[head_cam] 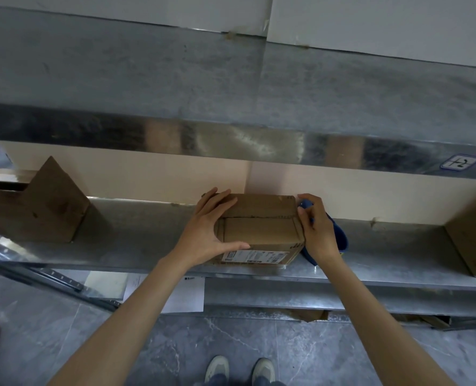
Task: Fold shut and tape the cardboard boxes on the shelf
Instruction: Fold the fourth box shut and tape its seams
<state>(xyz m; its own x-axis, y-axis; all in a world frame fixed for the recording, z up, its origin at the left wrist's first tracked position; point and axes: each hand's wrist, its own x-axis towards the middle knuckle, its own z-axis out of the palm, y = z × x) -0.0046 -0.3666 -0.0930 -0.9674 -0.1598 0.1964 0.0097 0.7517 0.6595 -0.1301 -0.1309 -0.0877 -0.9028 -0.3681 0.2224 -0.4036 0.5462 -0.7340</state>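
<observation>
Matt brown cardboard box (261, 227) on a glossy, scuffed galvanised-metal shelf (147, 240).

Right hand (319, 232) hides most of the blue object (341, 238); label (252, 256) print unreadable.

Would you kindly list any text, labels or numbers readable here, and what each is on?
White shipping label on the front of the middle cardboard box: print too blurred to read.
Blue-bordered sticker on the upper shelf edge: handwritten mark, illegible.
Cardboard box at right: faint print, unreadable.
</observation>
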